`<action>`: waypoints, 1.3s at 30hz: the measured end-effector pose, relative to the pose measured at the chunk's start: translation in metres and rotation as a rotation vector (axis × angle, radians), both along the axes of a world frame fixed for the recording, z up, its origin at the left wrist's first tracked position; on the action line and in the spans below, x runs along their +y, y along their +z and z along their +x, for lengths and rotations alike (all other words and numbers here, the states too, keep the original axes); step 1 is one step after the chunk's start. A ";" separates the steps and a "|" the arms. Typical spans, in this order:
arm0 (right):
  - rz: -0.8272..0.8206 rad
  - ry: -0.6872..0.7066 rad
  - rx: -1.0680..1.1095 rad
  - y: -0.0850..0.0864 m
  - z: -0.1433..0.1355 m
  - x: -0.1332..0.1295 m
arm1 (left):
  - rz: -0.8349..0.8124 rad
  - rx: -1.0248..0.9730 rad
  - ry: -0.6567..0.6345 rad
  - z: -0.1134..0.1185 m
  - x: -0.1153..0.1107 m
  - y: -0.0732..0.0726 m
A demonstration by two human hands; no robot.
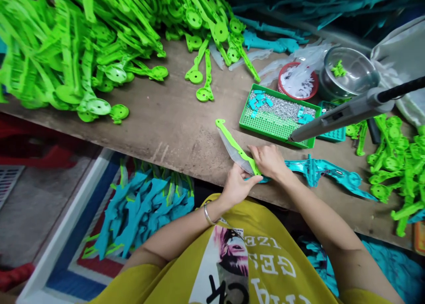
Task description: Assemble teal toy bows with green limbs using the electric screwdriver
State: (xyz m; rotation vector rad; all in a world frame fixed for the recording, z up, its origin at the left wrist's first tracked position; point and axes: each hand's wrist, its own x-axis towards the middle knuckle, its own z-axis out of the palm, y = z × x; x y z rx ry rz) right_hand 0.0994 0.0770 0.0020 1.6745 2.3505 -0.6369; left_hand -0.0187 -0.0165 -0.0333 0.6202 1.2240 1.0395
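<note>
My left hand pinches the lower end of a bright green plastic arm with a clear blade-like piece along its left side. Fingers of my right hand close on the same lower end from the right. The green arm points up and left over the table edge. Beneath my hands, a teal plastic body lies on the table and stretches to the right; its left end is mostly hidden by my hands and forearm.
Green parts are heaped at the back left, more at the right. A green basket holds small metal and teal pieces. A grey electric screwdriver hangs over it. Behind are a red basket and steel bowl. Teal assemblies lie below left.
</note>
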 end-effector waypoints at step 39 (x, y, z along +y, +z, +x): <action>0.620 -0.561 1.483 -0.006 0.016 0.098 | 0.213 0.477 -0.325 -0.032 0.015 0.005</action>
